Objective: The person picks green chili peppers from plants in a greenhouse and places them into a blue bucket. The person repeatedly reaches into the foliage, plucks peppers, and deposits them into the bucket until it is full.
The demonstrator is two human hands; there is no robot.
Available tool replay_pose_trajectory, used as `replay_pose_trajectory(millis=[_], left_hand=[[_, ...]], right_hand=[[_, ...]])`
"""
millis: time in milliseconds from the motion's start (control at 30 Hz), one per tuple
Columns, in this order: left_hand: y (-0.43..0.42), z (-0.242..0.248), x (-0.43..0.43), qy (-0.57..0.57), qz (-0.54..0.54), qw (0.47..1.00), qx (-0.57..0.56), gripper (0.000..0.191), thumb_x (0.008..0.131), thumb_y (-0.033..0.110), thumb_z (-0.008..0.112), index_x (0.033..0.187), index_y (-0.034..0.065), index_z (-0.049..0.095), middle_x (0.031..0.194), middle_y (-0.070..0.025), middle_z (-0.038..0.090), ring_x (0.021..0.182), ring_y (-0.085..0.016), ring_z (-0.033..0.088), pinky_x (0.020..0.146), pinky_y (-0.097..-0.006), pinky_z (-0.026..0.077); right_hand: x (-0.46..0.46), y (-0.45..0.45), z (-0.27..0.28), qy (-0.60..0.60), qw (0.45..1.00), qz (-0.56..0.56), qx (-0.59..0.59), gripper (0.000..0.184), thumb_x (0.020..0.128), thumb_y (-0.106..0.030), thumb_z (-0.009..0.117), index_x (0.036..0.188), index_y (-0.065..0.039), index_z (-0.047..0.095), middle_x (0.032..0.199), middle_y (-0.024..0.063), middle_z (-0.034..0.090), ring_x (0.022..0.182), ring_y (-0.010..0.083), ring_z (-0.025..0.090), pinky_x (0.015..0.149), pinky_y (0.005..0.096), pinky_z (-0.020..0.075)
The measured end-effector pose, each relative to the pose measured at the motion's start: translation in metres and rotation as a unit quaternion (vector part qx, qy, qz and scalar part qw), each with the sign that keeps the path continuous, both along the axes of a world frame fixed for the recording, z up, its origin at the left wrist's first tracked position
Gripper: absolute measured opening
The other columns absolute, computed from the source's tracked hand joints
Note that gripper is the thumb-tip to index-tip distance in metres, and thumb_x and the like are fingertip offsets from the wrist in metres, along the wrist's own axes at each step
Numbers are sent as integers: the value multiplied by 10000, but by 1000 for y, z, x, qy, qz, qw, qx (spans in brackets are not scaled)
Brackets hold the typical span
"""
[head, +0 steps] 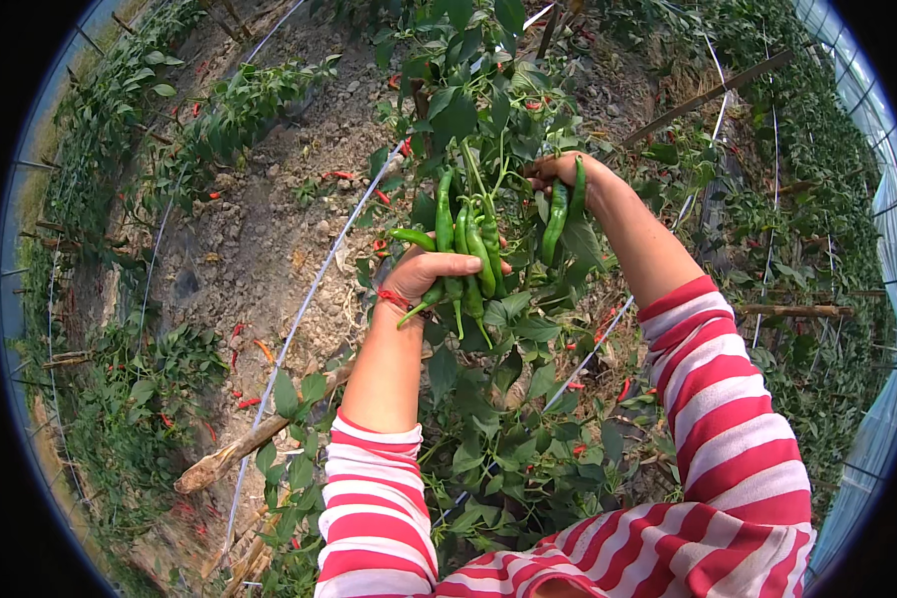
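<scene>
My left hand [426,273] is closed around a bunch of several long green chili peppers [475,247], with the thumb across them. Their stems point up and down at both ends of the bunch. To the right, my right hand [568,170] is bent in among the leaves of a pepper plant [456,112], its fingers curled and partly in shadow. Two green chili peppers [557,222] hang down against its palm and wrist. Leaves hide the fingertips, so whether they grip these peppers is unclear.
White strings [321,269] stretch along both sides of the plant row. A wooden stake [232,452] slants at lower left, and another pole [706,97] crosses at upper right. Red peppers [248,403] lie on the dry soil [269,202]. Plastic sheeting [878,418] borders the right.
</scene>
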State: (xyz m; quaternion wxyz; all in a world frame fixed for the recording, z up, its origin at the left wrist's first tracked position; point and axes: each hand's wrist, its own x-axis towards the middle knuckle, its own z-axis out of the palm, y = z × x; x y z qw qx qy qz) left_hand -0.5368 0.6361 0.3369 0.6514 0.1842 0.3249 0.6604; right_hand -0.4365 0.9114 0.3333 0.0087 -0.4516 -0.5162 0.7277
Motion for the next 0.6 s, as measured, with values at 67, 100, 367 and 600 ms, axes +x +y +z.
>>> replay_pose_trajectory(millis=[67, 100, 367, 600], left_hand=[[1, 0, 0, 5, -10, 1000, 1, 525, 745, 48, 693, 1237, -49, 537, 1128, -193, 645, 975, -337, 681, 869, -446, 561], [2, 0, -1, 6, -8, 1000, -6, 526, 745, 46, 693, 1237, -51, 535, 1119, -196, 648, 974, -338, 681, 871, -447, 560], [0, 8, 0, 34, -4, 999, -23, 455, 741, 103, 715, 1152, -60, 605, 998, -203, 699, 936, -281, 691, 879, -382, 537], [3, 7, -4, 40, -17, 998, -35, 557, 723, 110, 723, 1222, -69, 553, 1014, -201, 687, 950, -303, 686, 892, -396, 533]], right_hand=[[-14, -4, -2, 15, 999, 37, 4, 132, 860, 52, 583, 941, -52, 584, 841, 84, 663, 718, 163, 682, 503, 258, 517], [-19, -7, -1, 41, 999, 19, -12, 140, 843, 11, 660, 949, -58, 599, 815, 72, 659, 698, 146, 666, 504, 262, 505], [-40, -14, -15, 142, 952, 131, 238, 448, 762, -202, 831, 1145, -70, 640, 915, 44, 695, 729, 126, 628, 582, 284, 510], [-40, 6, -32, 67, 750, 195, 628, 400, 754, -241, 784, 1087, -65, 649, 1025, 145, 689, 924, 280, 660, 819, 404, 519]])
